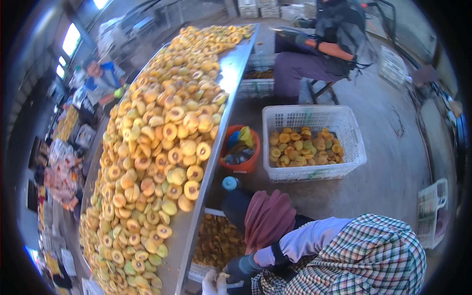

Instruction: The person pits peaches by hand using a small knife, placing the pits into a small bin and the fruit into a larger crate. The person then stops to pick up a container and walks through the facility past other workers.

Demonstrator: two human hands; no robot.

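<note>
Neither of my own hands can be made out. Before me, halved apricot-like fruits (162, 132), many with their stones still in, lie heaped on a long metal table (191, 236). At the lower right sits a co-worker in a checked head covering (372, 254). Their dark-gloved hand (239, 268) is held low beside the table edge. A white-gloved hand (215, 283) meets it at the bottom edge; its arm is hidden, and a small pale piece shows between the two. Below them a crate (201, 271) holds dark orange-brown pieces.
A white plastic crate (313, 173) with fruit halves stands on the floor near an orange bucket (241, 167) and a blue-lidded bottle (230, 183). Another person (313, 70) sits farther up the table; one more (105, 81) is across it. Crates (429, 221) stand at right.
</note>
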